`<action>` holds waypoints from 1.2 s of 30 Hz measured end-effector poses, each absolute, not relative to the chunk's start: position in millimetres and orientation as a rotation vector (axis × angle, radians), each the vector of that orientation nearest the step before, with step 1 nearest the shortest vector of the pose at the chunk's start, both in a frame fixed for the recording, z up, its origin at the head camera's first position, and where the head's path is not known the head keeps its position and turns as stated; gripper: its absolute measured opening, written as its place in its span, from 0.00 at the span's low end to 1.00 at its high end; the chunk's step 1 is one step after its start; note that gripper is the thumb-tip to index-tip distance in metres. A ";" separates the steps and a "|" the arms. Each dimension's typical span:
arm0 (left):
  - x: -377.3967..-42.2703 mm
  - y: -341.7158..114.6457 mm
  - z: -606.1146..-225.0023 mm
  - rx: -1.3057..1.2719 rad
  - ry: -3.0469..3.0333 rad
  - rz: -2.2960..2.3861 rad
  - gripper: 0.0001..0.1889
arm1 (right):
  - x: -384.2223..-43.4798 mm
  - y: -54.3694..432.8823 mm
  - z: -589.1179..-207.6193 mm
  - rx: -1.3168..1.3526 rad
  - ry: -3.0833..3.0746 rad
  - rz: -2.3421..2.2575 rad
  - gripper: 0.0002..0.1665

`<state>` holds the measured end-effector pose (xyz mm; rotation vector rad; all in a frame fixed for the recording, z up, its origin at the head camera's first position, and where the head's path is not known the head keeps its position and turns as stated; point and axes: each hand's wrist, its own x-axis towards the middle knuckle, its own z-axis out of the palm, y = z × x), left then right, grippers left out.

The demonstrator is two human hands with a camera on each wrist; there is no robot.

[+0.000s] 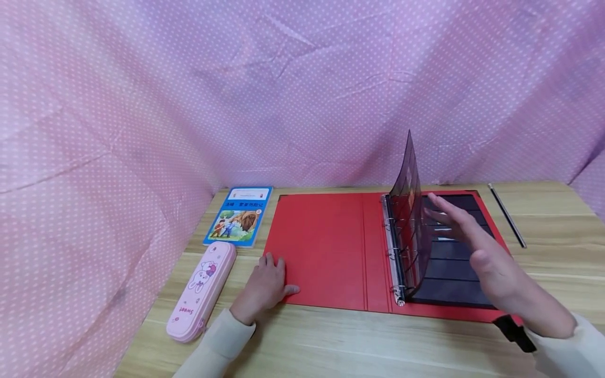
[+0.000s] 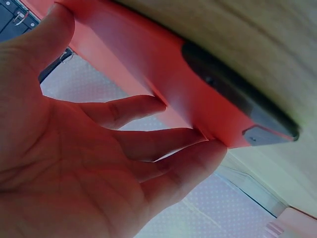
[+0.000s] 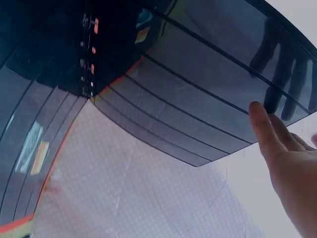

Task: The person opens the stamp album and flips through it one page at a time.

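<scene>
A red ring binder (image 1: 321, 247) lies spread out on the wooden table. My left hand (image 1: 266, 283) rests on the near left corner area of its cover, and in the left wrist view the fingertips touch the red cover (image 2: 129, 44) close to a black corner piece (image 2: 218, 79). One dark see-through pocket page (image 1: 412, 231) stands upright from the metal rings (image 1: 392, 252). Beside it is my right hand (image 1: 491, 257), its fingers extended; the right wrist view has the fingertips against the curved page (image 3: 198, 94). More black pocket pages (image 1: 449, 289) lie flat beneath.
Left of the binder are a blue picture-covered book (image 1: 241, 223) and a pink pencil case (image 1: 200, 294) with a rabbit print. A thin dark stick like a pencil (image 1: 507, 216) lies to the right. Pink dotted cloth (image 1: 302, 105) hangs behind the table.
</scene>
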<state>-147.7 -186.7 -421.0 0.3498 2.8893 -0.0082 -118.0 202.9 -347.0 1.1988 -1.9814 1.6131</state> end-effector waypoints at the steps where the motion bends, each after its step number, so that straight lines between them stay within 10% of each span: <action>1: -147.8 -187.5 -420.7 0.353 2.893 0.007 0.42 | -118.3 200.2 -347.9 1.216 -1.975 1.634 0.40; 20: -170.9 -175.6 -353.7 0.460 3.062 0.587 0.31 | -112.4 165.4 -395.6 1.044 -2.844 1.142 0.23; 36: -177.4 -94.5 -413.1 0.600 2.835 -0.062 0.40 | -114.6 154.5 -400.1 1.121 -2.971 0.967 0.21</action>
